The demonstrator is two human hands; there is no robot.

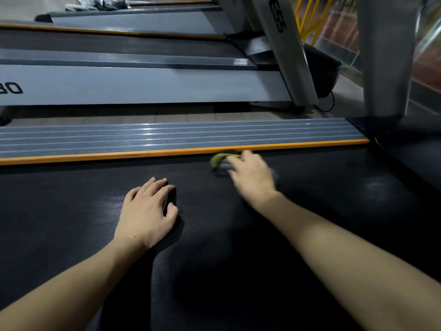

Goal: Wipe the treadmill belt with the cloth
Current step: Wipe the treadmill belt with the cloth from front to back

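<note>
Head view — I see my right hand (251, 173) pressed over the cloth (220, 162) on the belt (71, 211) beside the orange strip (95, 156); left hand (149, 209) flat, fingers spread — holding nothing.

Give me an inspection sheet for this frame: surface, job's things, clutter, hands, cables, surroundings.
Surface: black treadmill belt, textured, bordered by an orange strip and a ribbed grey side rail.
Job's things: green and grey cloth, pressed on the belt beside the orange strip.
Clutter: nothing seen.
Hands: right hand on the cloth, blurred; left hand flat on the belt, empty.
Cables: black cord on the floor by the neighbouring treadmill.
Surroundings: more treadmills in a row, yellow railing.
</note>
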